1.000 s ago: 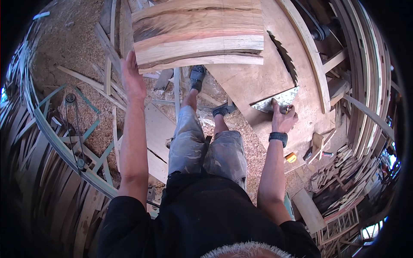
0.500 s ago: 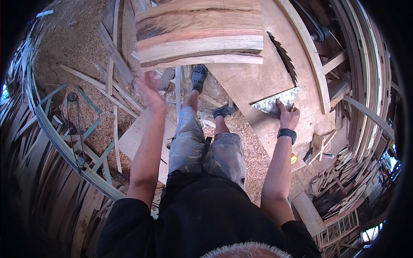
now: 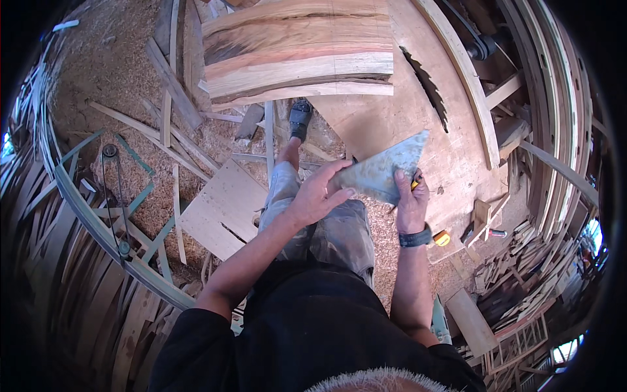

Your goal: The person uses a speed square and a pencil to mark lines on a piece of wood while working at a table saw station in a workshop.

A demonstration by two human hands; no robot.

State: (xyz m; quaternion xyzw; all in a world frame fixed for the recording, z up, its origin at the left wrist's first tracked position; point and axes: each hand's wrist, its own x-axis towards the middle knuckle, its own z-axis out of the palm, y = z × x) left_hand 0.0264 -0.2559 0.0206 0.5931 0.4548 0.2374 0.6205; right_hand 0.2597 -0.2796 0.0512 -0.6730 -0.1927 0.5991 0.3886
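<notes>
A mottled grey triangular set square (image 3: 385, 166) is held up between my hands, over my knees and the near edge of the plywood saw table (image 3: 372, 124). My right hand (image 3: 411, 202) grips its right side, thumb on top, with a slim yellow pencil-like stick also between the fingers. My left hand (image 3: 320, 196) has closed on the left corner, fingers along the upper edge and thumb below. Beyond my hands lies a wide wooden panel (image 3: 300, 55) with reddish and pale grain, dark cracks and faint drawn lines.
A toothed circular saw blade (image 3: 428, 88) stands up through the table, right of the panel. A long wooden rail (image 3: 460, 68) runs along the table's right side. A yellow tape measure (image 3: 442, 238) lies near my right wrist. Offcuts and sawdust cover the floor at left.
My right hand has lifted the set square off the table and drawn it left and nearer. My left hand has come from beside the panel to its left corner.
</notes>
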